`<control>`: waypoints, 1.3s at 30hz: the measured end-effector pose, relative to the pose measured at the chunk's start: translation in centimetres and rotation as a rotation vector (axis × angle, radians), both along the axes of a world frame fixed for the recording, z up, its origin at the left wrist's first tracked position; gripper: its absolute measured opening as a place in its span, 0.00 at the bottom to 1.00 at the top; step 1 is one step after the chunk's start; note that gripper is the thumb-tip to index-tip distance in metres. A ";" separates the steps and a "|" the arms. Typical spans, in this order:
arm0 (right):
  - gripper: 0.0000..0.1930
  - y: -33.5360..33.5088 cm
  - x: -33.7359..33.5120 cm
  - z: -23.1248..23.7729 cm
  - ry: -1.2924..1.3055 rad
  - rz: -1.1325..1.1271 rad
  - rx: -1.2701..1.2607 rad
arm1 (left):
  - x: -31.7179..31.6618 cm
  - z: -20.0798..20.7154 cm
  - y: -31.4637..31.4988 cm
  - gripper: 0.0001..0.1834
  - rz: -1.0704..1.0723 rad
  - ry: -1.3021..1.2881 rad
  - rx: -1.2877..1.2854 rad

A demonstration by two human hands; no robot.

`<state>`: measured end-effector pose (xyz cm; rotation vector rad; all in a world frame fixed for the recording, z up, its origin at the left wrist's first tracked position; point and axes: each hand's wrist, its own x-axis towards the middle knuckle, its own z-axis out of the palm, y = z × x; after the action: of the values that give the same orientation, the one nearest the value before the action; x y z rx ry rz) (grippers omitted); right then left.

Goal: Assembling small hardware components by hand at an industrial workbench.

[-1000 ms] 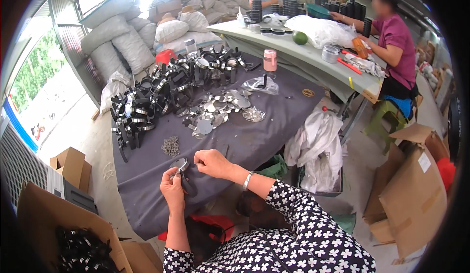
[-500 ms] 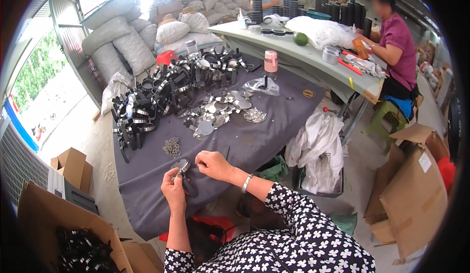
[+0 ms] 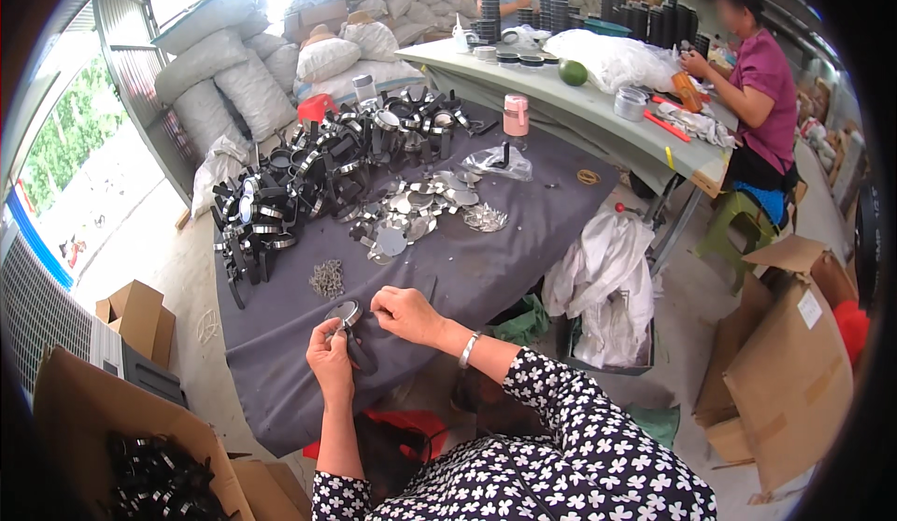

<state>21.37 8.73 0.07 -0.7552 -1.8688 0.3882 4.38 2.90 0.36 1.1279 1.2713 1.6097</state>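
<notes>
My left hand (image 3: 329, 362) is closed around a round, metal-rimmed piece with a black handle (image 3: 347, 313), tilted above the front of the cloth-covered table. Just to its right, my right hand (image 3: 409, 315) is pinched; its fingertips hide whatever small thing they may hold. Beyond my hands lies a small heap of tiny metal fasteners (image 3: 327, 279). A thin, dark, narrow piece (image 3: 433, 285) rests on the cloth past my right hand. Shiny round metal discs (image 3: 411, 211) are scattered farther back, beside small silvery bits (image 3: 485, 218).
A big pile of similar black-handled rings (image 3: 318, 166) covers the table's far left. A pink bottle (image 3: 516, 115) and a clear plastic bag (image 3: 500, 161) stand behind. An open carton of black parts (image 3: 163, 474) is at lower left. A co-worker (image 3: 766, 82) sits at the green table.
My right hand has shifted slightly left, nearer the held round piece. The co-worker in purple has raised their hands.
</notes>
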 end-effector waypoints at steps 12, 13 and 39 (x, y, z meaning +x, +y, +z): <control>0.04 0.0 0.4 -0.3 0.003 -0.015 0.002 | 0.5 0.3 0.0 0.08 -0.007 -0.017 -0.020; 0.04 0.1 0.3 -0.2 0.003 -0.010 0.007 | 0.5 0.4 0.0 0.08 -0.010 -0.020 -0.014; 0.03 -0.5 -1.7 1.3 0.050 0.167 -0.191 | -0.3 0.0 0.0 0.09 -0.011 -0.012 -0.038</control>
<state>19.71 8.25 1.41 -0.7108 -1.8715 0.6940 4.05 2.95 0.33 1.0981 1.2802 1.5755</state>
